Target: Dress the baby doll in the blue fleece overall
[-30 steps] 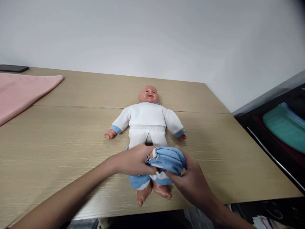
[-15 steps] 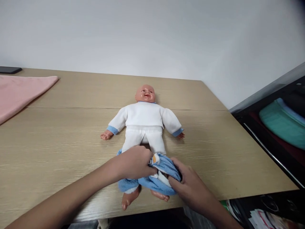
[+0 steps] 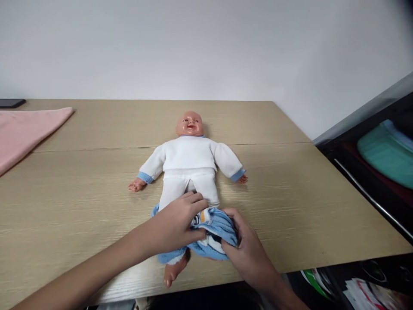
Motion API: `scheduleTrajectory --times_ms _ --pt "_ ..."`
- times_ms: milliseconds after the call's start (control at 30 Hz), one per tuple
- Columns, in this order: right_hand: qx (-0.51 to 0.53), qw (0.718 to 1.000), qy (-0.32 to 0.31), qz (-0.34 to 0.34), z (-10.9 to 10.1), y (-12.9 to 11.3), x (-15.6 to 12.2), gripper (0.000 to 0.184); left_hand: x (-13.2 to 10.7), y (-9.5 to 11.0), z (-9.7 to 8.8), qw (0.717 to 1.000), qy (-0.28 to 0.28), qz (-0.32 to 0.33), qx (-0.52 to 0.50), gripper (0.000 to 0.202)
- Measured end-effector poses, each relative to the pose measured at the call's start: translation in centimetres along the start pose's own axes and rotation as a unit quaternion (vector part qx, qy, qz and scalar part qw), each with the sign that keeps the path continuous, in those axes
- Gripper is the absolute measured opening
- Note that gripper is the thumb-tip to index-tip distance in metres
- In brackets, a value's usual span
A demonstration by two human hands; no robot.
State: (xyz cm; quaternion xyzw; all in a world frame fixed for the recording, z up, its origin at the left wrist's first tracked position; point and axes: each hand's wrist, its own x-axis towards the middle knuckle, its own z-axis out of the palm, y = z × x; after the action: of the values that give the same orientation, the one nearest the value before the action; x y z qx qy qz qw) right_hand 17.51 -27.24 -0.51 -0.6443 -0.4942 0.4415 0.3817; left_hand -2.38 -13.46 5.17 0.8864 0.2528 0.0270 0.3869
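Observation:
A baby doll (image 3: 189,159) in white top and white trousers lies on its back on the wooden table (image 3: 80,189), head away from me. A bunched blue garment (image 3: 214,228) with white and orange trim sits over its lower legs. My left hand (image 3: 176,224) grips the garment's left side, fingers closed over the doll's legs. On the garment's right side my right hand (image 3: 243,245) pinches the cloth. One bare doll foot (image 3: 171,271) sticks out below the cloth near the table's front edge.
A pink cloth (image 3: 22,129) lies at the far left of the table, with a dark phone (image 3: 11,103) behind it. To the right stands a dark shelf with a folded teal cloth (image 3: 385,155). Papers (image 3: 358,292) lie below the table's right corner.
Both hands have drawn the blue garment lower and flatter against the doll's legs. Two bare feet showed before; one shows now.

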Motion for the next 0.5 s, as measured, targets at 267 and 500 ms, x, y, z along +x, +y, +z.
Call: scheduleTrajectory --times_ms 267,500 --pt "-0.045 0.998 0.003 0.035 0.7 -0.6 0.3 0.036 0.4 0.7 -1.0 0.993 -0.062 -0.095 0.003 0.015" --pt "-0.088 0.996 -0.009 0.019 -0.7 -2.6 -0.6 0.039 -0.5 2.0 -1.7 0.988 -0.123 -0.091 -0.013 0.026"
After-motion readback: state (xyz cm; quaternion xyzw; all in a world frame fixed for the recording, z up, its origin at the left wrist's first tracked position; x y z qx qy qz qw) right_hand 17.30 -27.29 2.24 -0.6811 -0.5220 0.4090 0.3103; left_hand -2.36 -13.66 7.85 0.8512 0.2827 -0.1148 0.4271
